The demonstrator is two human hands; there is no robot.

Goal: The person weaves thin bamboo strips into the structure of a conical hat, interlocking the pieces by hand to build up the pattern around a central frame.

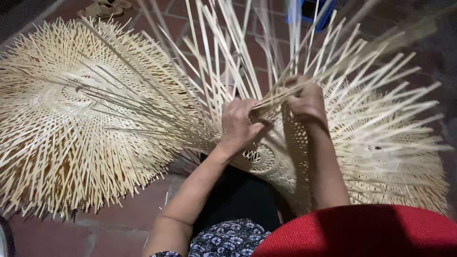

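Woven piece: a half-made bamboo weave (266,159) rests on the person's lap, loose strips (223,52) fanning upward.
Left hand (238,126): grip closed around strips at the weave's edge.
Right hand (307,100): grip pinched shut on a bundle of strips.
Beside: a stack of finished weaves (71,109) lies on the tiled floor (124,214), to the left.
Far: blue crate (309,12).

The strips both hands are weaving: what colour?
Pale cream strips, seen in the head view.

Both bare forearms reach forward, hands close together. Left hand (238,124) has fingers curled inward, right hand (307,99) is clenched into a tight pinch, knuckles up
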